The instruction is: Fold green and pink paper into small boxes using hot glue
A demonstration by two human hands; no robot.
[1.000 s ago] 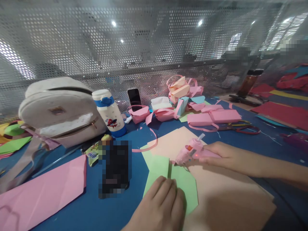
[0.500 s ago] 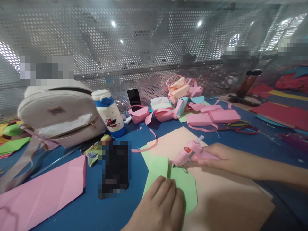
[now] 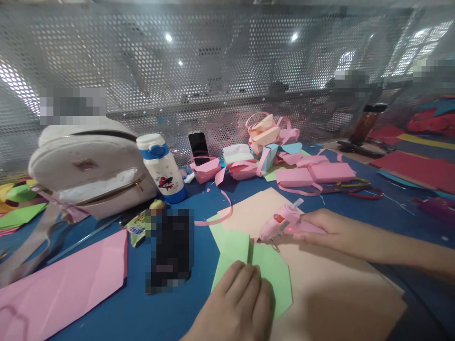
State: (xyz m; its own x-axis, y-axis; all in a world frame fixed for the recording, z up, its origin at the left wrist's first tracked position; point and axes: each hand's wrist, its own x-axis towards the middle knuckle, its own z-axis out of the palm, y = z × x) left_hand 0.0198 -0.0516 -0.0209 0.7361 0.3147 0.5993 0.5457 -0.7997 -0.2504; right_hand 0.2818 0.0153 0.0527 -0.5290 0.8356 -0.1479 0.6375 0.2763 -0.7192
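Observation:
A pink hot glue gun (image 3: pixel 280 221) is held in my right hand (image 3: pixel 318 229), its fingers wrapped round the handle. A clear glue stick pokes out of its back end. The nozzle points left, close to the edge of the folded flap on the green paper (image 3: pixel 275 272). My left hand (image 3: pixel 238 298) lies over that paper with its fingers curled and held together, gripping it down by the fold; its fingertips are partly hidden. Underneath are peach paper sheets (image 3: pixel 337 298).
Pink paper boxes (image 3: pixel 296 177) and scissors (image 3: pixel 366 189) lie at the back. A white backpack (image 3: pixel 85 166), a bottle (image 3: pixel 163 170) and an upright phone (image 3: pixel 198 147) stand behind. Pink paper (image 3: pixel 71 289) lies left, near a blurred dark object (image 3: pixel 172 251).
The glue gun has shifted very slightly to the right along the green flap. My left hand stays in place on the paper.

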